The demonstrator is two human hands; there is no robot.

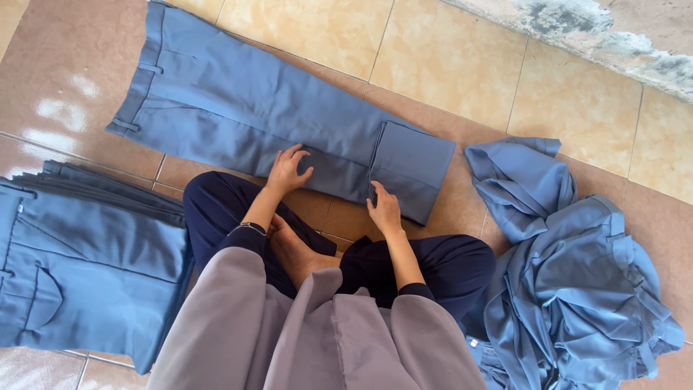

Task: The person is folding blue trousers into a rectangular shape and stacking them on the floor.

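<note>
Glossy beige floor tiles [447,65], stained grey wall base [613,36], daylight glare

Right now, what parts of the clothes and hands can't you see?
All in the head view:
- Folded stack: its left and bottom run past the picture's edges.
- Crumpled pile: its lower part is cut off by the bottom edge.
- Trousers: the folded cuff hides the leg end.
- Left hand and right hand: palms face down, hidden.
</note>
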